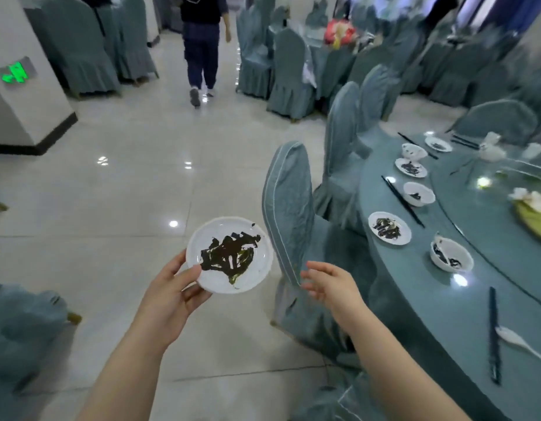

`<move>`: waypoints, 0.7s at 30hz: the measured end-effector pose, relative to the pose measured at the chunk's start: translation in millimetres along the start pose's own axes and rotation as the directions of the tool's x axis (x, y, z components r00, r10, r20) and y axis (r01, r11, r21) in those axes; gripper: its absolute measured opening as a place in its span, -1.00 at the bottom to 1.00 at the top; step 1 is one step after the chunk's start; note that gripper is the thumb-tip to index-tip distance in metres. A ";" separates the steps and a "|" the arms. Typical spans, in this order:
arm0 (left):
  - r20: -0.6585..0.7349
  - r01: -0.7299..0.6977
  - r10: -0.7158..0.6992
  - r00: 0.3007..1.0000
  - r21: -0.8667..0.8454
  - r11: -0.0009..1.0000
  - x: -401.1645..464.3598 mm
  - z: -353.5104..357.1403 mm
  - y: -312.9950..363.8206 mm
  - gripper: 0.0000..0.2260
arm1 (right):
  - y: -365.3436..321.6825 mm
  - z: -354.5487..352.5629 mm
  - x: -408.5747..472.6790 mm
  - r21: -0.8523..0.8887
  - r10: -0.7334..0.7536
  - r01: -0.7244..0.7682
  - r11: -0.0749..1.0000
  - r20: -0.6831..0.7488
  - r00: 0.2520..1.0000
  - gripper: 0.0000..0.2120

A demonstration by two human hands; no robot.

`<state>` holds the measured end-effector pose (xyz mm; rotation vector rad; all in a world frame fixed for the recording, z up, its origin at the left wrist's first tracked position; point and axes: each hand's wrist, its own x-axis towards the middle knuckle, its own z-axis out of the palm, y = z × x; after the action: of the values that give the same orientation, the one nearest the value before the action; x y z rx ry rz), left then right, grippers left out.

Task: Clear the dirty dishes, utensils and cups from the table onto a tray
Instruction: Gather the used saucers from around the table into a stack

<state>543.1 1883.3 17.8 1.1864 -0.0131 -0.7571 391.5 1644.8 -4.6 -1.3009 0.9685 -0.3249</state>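
Left fingers (190,291) gripping plate (257,278), dark scraps (229,253)

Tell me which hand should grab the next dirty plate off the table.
Right, probably. The right hand is open and empty, on the table's side, nearer the next plate. The left hand already holds a dirty plate out over the floor.

Bright overhead light, glare spots on glossy floor (159,165), blurred, warped edges.
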 end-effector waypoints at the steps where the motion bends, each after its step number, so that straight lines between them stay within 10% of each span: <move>1: 0.049 0.007 -0.007 0.999 0.013 1.000 17.6 8.9 8.2 -0.70 | -1.7 -7.2 8.2 0.036 0.003 -0.001 0.999 -0.064 0.998 -0.84; 11: 0.270 0.101 -0.134 0.954 0.134 0.986 175.7 141.7 40.2 -0.72 | -13.1 -105.6 92.1 0.289 0.170 -0.025 0.957 -0.487 0.857 -0.90; 21: 0.273 0.110 -0.158 0.949 0.182 0.977 299.5 254.5 49.5 -0.65 | 4.4 -197.0 253.5 0.441 0.422 -0.162 0.883 -0.590 0.689 -0.83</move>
<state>696.9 1519.8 51.2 1.2340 -0.2418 -1.0606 391.0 1340.1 -106.0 -0.6482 1.6335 -0.7154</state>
